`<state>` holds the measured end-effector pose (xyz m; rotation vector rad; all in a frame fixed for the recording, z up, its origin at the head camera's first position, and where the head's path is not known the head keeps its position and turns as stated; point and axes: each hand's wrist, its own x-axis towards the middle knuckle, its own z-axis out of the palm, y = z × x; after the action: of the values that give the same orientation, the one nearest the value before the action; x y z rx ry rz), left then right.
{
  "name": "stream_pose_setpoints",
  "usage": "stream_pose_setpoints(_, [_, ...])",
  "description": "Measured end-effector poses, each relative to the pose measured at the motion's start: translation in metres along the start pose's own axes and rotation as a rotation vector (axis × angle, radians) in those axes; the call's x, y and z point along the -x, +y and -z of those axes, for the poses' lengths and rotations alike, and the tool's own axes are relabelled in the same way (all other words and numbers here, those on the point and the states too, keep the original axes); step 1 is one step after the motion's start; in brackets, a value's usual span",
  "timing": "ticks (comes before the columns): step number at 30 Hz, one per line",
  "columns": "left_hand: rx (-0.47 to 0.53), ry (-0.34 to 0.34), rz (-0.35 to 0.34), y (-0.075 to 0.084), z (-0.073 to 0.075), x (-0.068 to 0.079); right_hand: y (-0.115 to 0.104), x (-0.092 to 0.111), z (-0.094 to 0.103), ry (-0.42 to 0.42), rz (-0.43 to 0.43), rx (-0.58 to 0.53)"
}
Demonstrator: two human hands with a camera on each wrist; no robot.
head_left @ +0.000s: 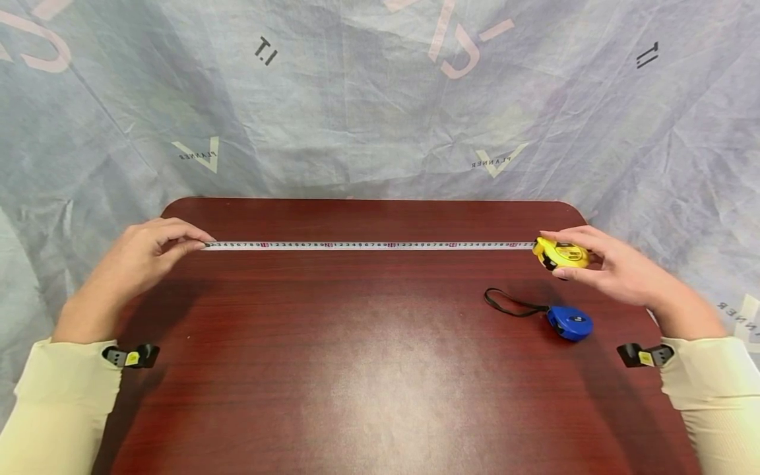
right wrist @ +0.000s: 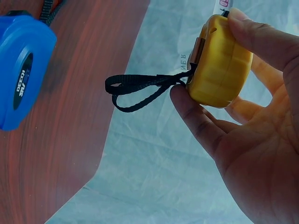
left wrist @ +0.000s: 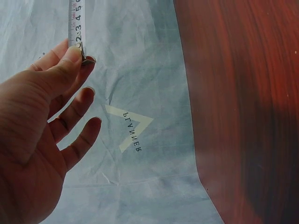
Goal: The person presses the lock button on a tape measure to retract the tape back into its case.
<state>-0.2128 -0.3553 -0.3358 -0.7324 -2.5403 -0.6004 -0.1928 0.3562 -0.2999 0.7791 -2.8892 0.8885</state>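
Observation:
Between the two hands a white tape blade (head_left: 356, 246) with black and red numbers runs straight across the table's far part. My left hand (head_left: 157, 247) pinches its end between thumb and index finger; the metal end hook (left wrist: 88, 61) shows at the fingertips in the left wrist view, the other fingers loosely bent. My right hand (head_left: 617, 264) grips the yellow tape measure (head_left: 561, 254) by its case, and the blade comes out of its left side. A black wrist strap (right wrist: 140, 86) hangs from this case in the right wrist view.
Nearer to me than the right hand, a blue tape measure (head_left: 570, 323) lies on the dark red wooden table (head_left: 356, 343), its black cord loop (head_left: 510, 305) stretching left. A grey printed cloth (head_left: 356, 99) hangs behind the table and along its sides.

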Motion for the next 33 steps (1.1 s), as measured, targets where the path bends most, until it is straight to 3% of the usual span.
stream_pose_setpoints(9, [0.019,-0.004,-0.023,0.001,-0.001,-0.004,-0.004,-0.003,-0.003,0.008,0.034,0.002])
stream_pose_setpoints(33, [0.040,-0.011,-0.057,0.005,-0.009,-0.012,-0.009,-0.010,-0.010,-0.002,0.023,-0.041])
